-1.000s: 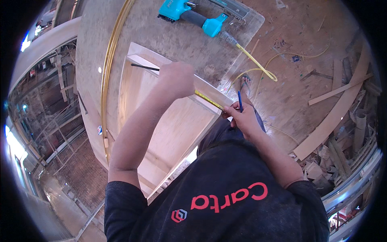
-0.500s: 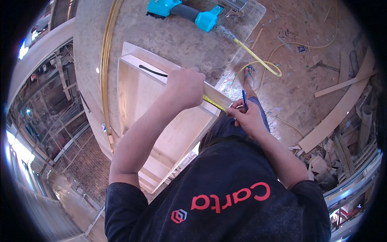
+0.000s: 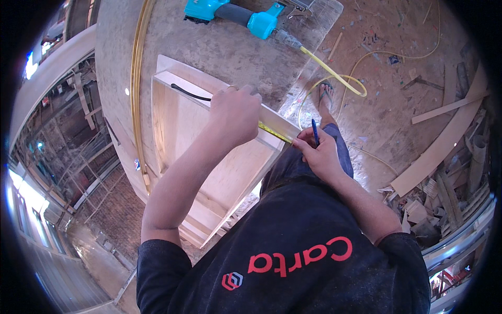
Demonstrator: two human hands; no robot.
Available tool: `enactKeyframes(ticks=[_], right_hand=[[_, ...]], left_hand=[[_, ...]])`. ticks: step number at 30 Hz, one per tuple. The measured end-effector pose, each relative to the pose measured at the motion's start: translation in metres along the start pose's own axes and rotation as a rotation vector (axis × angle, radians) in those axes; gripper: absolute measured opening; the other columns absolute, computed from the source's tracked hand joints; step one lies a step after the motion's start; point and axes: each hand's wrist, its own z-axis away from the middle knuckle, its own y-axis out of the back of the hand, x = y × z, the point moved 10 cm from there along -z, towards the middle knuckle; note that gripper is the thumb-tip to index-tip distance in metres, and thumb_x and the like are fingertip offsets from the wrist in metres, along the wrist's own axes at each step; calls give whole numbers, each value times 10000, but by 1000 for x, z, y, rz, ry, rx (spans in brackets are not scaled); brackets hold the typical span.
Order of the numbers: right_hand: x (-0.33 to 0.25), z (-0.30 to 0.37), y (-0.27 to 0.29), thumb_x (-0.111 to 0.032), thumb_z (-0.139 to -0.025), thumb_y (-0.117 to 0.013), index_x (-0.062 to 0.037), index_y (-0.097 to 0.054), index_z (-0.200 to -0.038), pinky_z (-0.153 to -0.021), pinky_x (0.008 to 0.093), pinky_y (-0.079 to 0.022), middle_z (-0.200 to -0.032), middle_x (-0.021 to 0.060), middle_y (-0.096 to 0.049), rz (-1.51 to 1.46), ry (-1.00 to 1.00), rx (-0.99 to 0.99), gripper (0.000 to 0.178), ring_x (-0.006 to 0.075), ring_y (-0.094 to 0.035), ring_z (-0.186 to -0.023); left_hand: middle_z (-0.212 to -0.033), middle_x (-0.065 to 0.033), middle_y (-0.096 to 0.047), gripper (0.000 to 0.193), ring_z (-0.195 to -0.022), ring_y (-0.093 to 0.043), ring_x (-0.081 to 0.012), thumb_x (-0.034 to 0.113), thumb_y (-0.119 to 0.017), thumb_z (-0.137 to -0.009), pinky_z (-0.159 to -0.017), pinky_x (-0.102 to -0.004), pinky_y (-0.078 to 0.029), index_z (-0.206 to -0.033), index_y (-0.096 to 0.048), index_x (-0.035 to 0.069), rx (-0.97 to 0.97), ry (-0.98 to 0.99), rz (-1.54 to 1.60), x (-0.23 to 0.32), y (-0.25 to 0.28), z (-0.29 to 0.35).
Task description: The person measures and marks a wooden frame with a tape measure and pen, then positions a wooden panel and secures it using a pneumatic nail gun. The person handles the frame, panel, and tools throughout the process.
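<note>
Teal air nailer (image 3: 232, 14) with dark grip lies at upper centre, cut off by the frame top. Yellow hose (image 3: 327, 69) runs from it, loops near the sandalled foot (image 3: 325, 94) and trails across the floor at upper right. Gold strips (image 3: 137, 73) run down the worktable (image 3: 120, 47), left of the open wooden box (image 3: 225, 165). Long board (image 3: 444, 149) and scrap wood (image 3: 421, 210) on the floor, right side.

Worktable's right edge slants from upper right toward the box's near corner, above centre. Tabletop shows between box and nailer; brown floor beyond the edge. Dark-shirted torso takes up lower centre, close to the box.

Tape measure (image 3: 274, 133): yellow blade along the box's upper-right wall, frame centre; case hidden. Black strap (image 3: 191, 95) at the fist's other side. Left hand (image 3: 235, 114) curled closed around the tape. Right hand (image 3: 320, 152) grips blue pen (image 3: 315, 132), thumb at the blade's end, fingers bent.
</note>
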Motion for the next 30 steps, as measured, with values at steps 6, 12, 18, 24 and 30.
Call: enactKeyframes(ticks=[6,12,18,24,30], right_hand=[[-25,4,5,-172,-907,-783,-13,-699,-1060,-609,266,-479,-778,-6,-670,243,103,13,236,56,-576,-643],[-66,8,31,-133,-990,-636,3,-637,-1292,-739,255,-482,-1011,59,-659,191,326,115,331,88,-602,-821],[-100,15,35,-37,-1046,-467,6,-600,-1387,-833,269,-514,-1101,94,-646,-26,233,50,369,131,-644,-919],[-115,13,21,-48,-1072,-484,9,-622,-1346,-851,280,-548,-1171,122,-688,-299,258,-182,312,140,-696,-951],[-100,2,10,-155,-1043,-665,13,-680,-1229,-829,261,-539,-1031,66,-717,-194,261,-143,251,99,-668,-913]], left_hand=[[-1043,-96,-688,231,-1029,-694,-306,218,-756,-834,-855,-439,-584,-1023,-726,88,58,6,-3,-1,0,4],[-1036,-96,-681,232,-1021,-694,-299,216,-762,-832,-854,-436,-578,-1022,-723,89,58,0,-5,-1,0,4],[-1050,-95,-681,258,-1025,-694,-295,225,-766,-837,-859,-434,-575,-1048,-728,82,53,0,-7,0,1,3],[-1088,-105,-690,319,-1046,-694,-303,225,-766,-837,-879,-437,-575,-1119,-741,78,51,15,11,-2,2,5],[-1083,-106,-692,321,-1039,-696,-305,232,-760,-841,-873,-441,-577,-1123,-746,80,46,10,20,-3,1,5]])
